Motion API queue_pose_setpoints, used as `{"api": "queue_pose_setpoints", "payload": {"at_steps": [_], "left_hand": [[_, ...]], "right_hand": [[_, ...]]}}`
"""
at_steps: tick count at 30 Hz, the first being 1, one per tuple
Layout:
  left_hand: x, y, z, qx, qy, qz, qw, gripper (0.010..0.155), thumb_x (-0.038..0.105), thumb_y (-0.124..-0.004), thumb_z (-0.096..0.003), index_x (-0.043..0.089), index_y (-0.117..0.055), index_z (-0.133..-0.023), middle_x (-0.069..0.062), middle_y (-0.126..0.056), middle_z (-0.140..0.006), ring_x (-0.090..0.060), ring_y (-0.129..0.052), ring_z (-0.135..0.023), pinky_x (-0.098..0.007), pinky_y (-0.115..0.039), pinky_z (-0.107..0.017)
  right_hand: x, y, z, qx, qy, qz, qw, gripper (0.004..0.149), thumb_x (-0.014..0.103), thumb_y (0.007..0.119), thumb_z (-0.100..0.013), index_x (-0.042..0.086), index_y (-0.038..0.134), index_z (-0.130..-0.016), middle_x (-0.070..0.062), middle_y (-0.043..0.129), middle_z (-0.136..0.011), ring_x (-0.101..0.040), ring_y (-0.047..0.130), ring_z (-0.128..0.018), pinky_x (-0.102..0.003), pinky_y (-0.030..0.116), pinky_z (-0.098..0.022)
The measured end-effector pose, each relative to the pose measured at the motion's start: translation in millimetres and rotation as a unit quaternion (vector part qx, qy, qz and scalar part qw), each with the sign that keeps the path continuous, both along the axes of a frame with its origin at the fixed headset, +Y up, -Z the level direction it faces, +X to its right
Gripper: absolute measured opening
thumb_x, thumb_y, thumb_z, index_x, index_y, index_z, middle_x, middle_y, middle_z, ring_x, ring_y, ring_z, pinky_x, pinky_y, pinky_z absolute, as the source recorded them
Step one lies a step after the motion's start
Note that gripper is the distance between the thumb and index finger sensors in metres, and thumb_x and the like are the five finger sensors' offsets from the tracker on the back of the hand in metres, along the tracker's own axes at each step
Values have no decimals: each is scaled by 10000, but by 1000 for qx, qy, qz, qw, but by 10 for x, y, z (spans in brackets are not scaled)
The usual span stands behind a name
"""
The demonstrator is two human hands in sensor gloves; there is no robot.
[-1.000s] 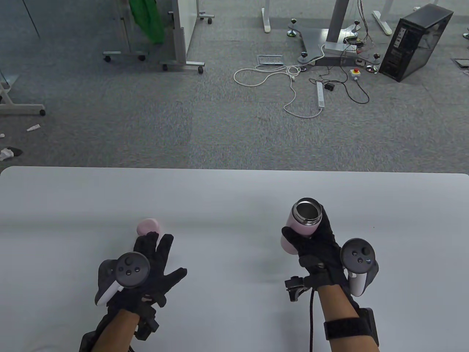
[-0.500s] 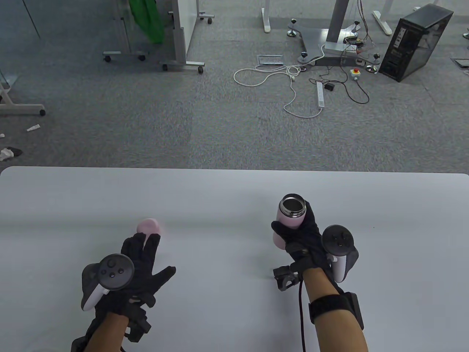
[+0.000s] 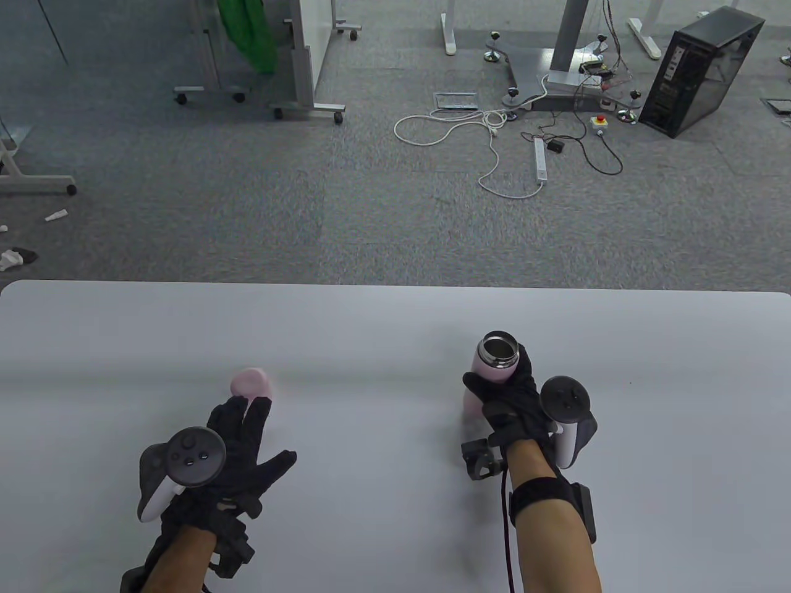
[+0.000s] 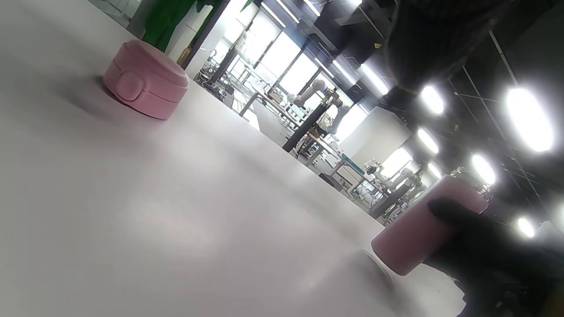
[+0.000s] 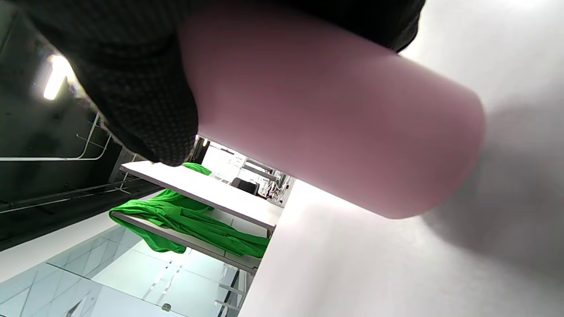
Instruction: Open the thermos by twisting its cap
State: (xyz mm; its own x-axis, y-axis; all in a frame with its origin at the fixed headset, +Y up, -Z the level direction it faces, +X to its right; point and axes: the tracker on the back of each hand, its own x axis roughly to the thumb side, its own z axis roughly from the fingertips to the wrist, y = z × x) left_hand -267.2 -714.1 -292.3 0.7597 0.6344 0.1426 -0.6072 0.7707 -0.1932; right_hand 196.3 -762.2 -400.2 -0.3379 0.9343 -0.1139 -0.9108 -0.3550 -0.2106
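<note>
The pink thermos (image 3: 491, 365) has its steel mouth open and no cap on it. My right hand (image 3: 510, 401) grips its body and holds it near upright with its base at or just above the white table (image 3: 371, 321). It fills the right wrist view (image 5: 335, 119) and shows in the left wrist view (image 4: 418, 229). The pink cap (image 3: 250, 382) lies alone on the table at the left, also in the left wrist view (image 4: 145, 86). My left hand (image 3: 241, 445) lies spread flat just behind the cap, fingertips close to it, holding nothing.
The table's far edge (image 3: 395, 285) runs across the middle of the table view. Beyond it is grey carpet with cables (image 3: 494, 148), a black computer case (image 3: 701, 71) and desk frames. A cable (image 3: 508, 543) hangs from my right wrist.
My right hand has carried the open thermos left and lowered it toward the table. My left hand has drawn back from the cap and then stayed still.
</note>
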Motion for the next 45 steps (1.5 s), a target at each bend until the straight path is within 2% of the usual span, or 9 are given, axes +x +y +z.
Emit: {"api": "queue_pose_setpoints", "payload": {"at_steps": [9, 18, 22, 24, 30, 35, 39, 42, 45], "left_hand": [[54, 9, 6, 2, -13, 18, 1000, 908, 618, -804, -532, 306, -270, -1196, -181, -106, -1205, -489, -102, -1111, -750, -268, -720], [97, 51, 29, 10, -15, 1, 1000, 896, 609, -803, -536, 307, -281, -1198, -179, -93, -1201, -488, -98, -1110, -749, -270, -721], [111, 50, 31, 9, -19, 6, 1000, 897, 609, -802, -537, 305, -277, -1198, -179, -88, -1200, -488, -95, -1109, -749, -267, -721], [109, 50, 27, 11, -18, 4, 1000, 896, 609, -802, -537, 305, -278, -1198, -179, -87, -1200, -487, -93, -1110, -749, -266, -721], [121, 53, 24, 14, -19, 0, 1000, 898, 609, -801, -537, 304, -275, -1197, -176, -82, -1198, -487, -92, -1109, -748, -265, -721], [138, 54, 29, 20, -19, -6, 1000, 898, 609, -800, -538, 307, -270, -1196, -174, -72, -1196, -484, -86, -1108, -747, -261, -722], [164, 30, 26, 21, -18, -14, 1000, 900, 608, -800, -538, 307, -264, -1195, -171, -64, -1194, -481, -77, -1107, -746, -255, -723], [192, 6, 26, 18, -20, -20, 999, 900, 609, -799, -538, 308, -262, -1195, -169, -58, -1193, -480, -72, -1106, -745, -252, -724], [232, -5, 23, 14, -25, -29, 999, 901, 607, -799, -538, 311, -257, -1193, -164, -46, -1192, -475, -61, -1105, -742, -242, -725]], "right_hand": [[9, -88, 16, -5, -8, 0, 1000, 1081, 380, 1020, -315, 206, 294, -1096, -218, 415, -1123, -495, 522, -989, -578, 553, -718], [26, -130, 61, -25, 1, 16, 1000, 1036, 386, 1002, -344, 277, 292, -1090, -189, 450, -1118, -470, 566, -980, -604, 531, -731], [4, -84, 69, -46, 4, 33, 998, 1016, 347, 991, -372, 179, 295, -1093, -226, 442, -1105, -483, 559, -974, -592, 537, -734], [1, -22, 93, -54, 22, 51, 997, 1040, 351, 978, -416, 112, 224, -1090, -247, 368, -1116, -505, 504, -990, -607, 505, -743], [204, 173, 302, -24, 20, 84, 996, 978, 380, 943, -579, 110, 169, -1113, -268, 249, -1149, -578, 313, -1025, -731, 324, -713], [376, 371, 549, 19, 29, 111, 993, 1134, 457, 991, -486, 115, 125, -1136, -286, 164, -1161, -610, 228, -1020, -749, 279, -703], [450, 511, 824, 68, 39, 128, 989, 1131, 498, 980, -473, 125, 154, -1149, -282, 140, -1169, -618, 197, -1018, -753, 263, -699], [478, 524, 966, 93, 46, 141, 985, 1109, 562, 948, -478, 133, 186, -1161, -272, 138, -1178, -613, 188, -1023, -760, 255, -695], [480, 502, 1099, 108, 51, 165, 979, 1093, 560, 952, -475, 135, 221, -1166, -276, 148, -1181, -615, 178, -1023, -764, 250, -694]]}}
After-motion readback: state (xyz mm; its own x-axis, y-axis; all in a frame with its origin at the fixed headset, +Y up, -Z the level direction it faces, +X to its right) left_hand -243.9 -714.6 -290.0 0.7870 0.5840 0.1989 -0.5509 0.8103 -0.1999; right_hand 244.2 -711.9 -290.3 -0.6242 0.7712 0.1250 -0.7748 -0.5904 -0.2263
